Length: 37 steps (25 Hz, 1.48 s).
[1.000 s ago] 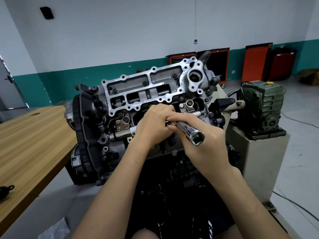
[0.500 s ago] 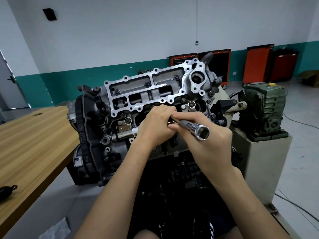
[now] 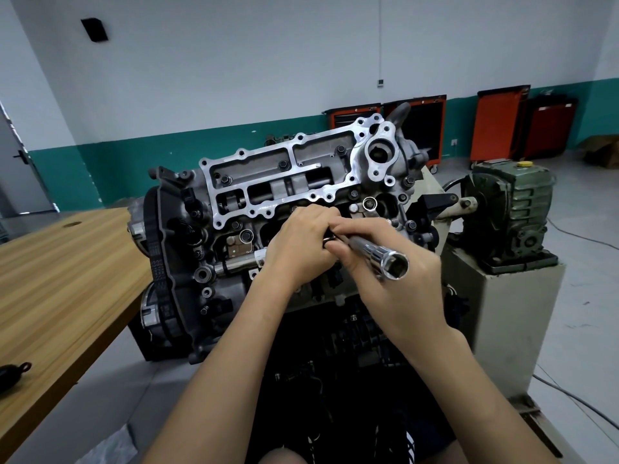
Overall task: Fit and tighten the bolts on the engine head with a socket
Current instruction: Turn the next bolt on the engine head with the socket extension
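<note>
Grey workshop floor and a white wall with a teal band lie behind the engine head (image 3: 284,182), which sits tilted on its stand straight ahead of me. A chrome socket (image 3: 385,256) hangs just above the head's near edge, between my two hands. Its long axis runs from far left to near right, and the open square end faces me at the near right. My right hand (image 3: 388,293) pinches the shaft, fingers over the top and thumb beneath. My left hand (image 3: 298,249) has its fingers curled round the far end, where a dark tip shows; I cannot tell what that tip is. Black bolts (image 3: 283,165) sit in the silver frame beyond my knuckles. A wooden table (image 3: 67,262) stands to the left and a green gearbox (image 3: 509,209) on a pale pedestal (image 3: 502,313) to the right. Orange cabinets (image 3: 499,125) line the far wall.
</note>
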Motion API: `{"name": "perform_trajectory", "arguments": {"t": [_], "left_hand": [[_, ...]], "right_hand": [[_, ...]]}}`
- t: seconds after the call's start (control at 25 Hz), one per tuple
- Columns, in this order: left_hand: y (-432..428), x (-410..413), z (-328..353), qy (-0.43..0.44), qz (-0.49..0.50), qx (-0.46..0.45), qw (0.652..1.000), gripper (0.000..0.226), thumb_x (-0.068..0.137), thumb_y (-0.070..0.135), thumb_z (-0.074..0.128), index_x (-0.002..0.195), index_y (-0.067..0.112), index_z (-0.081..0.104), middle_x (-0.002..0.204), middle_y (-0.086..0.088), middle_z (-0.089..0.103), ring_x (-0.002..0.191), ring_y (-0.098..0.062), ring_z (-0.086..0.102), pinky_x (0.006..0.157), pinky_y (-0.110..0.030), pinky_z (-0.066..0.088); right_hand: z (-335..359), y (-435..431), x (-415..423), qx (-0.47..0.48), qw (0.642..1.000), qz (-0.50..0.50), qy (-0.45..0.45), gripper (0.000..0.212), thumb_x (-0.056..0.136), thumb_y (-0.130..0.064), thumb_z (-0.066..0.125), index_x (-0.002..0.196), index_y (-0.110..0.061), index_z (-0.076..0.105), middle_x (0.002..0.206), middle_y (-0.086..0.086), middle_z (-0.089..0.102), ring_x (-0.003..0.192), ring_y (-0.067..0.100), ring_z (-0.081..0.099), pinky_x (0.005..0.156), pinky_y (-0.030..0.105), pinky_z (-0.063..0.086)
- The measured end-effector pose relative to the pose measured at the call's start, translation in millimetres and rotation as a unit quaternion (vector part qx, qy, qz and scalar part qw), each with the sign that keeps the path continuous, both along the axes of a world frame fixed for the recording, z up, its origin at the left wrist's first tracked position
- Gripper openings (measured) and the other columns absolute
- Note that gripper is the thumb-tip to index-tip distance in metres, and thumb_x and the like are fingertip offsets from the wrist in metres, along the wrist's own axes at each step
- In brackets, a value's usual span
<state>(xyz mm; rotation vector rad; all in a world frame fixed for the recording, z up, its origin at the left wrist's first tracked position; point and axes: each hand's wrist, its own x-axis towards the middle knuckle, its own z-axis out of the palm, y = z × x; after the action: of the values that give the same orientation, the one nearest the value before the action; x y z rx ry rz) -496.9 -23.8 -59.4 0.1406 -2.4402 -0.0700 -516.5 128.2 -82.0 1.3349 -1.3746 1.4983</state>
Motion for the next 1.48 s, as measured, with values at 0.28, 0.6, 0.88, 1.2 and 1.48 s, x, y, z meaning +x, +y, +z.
{"name": "perform_trajectory", "arguments": {"t": [0.28,0.6,0.88,1.2,1.48], "left_hand": [[-2.2,-2.0,-0.9,-0.007,0.008,-0.008,1.000,0.008,0.080,0.019,0.056,0.086,0.015,0.053,0.089,0.005,0.055,0.089,-0.017,0.046,0.072,-0.023,0.032],[-2.1,-2.1,-1.3,0.000,0.005,-0.002,1.000,0.009,0.081,0.019,0.053,0.089,0.016,0.055,0.091,0.005,0.056,0.090,-0.014,0.044,0.075,-0.019,0.034],[-0.5,-0.4,-0.2,0.011,0.005,0.025,1.000,0.008,0.080,0.016,0.050,0.086,0.017,0.055,0.086,0.010,0.052,0.086,-0.009,0.040,0.064,-0.014,0.027],[-2.3,-0.6,-2.9,0.018,-0.005,0.011,1.000,0.008,0.080,0.018,0.054,0.088,0.016,0.056,0.089,0.005,0.056,0.088,-0.010,0.041,0.067,-0.016,0.025],[-3.1,-3.2,-1.5,-0.001,0.004,-0.021,1.000,0.010,0.080,0.019,0.059,0.085,0.013,0.054,0.087,0.002,0.055,0.088,-0.019,0.047,0.069,-0.022,0.026]], "right_hand": [[1.1,0.5,-2.6,-0.021,0.999,-0.046,-0.013,0.019,0.079,-0.014,0.078,0.092,-0.001,0.072,0.076,0.008,0.071,0.062,0.023,0.066,0.058,0.030,0.049],[1.6,-1.3,-1.0,-0.001,1.000,-0.027,0.004,0.019,0.078,0.004,0.076,0.096,-0.001,0.071,0.090,-0.002,0.071,0.084,0.010,0.064,0.076,0.013,0.050],[-3.5,-4.6,0.5,0.025,0.999,-0.020,0.026,0.026,0.080,0.012,0.070,0.105,0.004,0.069,0.102,0.008,0.072,0.095,0.011,0.065,0.086,0.019,0.051],[-0.3,-1.9,0.0,0.005,1.000,-0.024,0.012,0.020,0.080,0.005,0.074,0.099,0.002,0.070,0.097,0.006,0.072,0.090,0.011,0.065,0.084,0.016,0.050],[1.8,1.3,-5.6,-0.015,1.000,-0.025,-0.006,0.018,0.078,-0.008,0.079,0.093,-0.001,0.072,0.080,0.007,0.072,0.067,0.024,0.067,0.060,0.035,0.052]]}}
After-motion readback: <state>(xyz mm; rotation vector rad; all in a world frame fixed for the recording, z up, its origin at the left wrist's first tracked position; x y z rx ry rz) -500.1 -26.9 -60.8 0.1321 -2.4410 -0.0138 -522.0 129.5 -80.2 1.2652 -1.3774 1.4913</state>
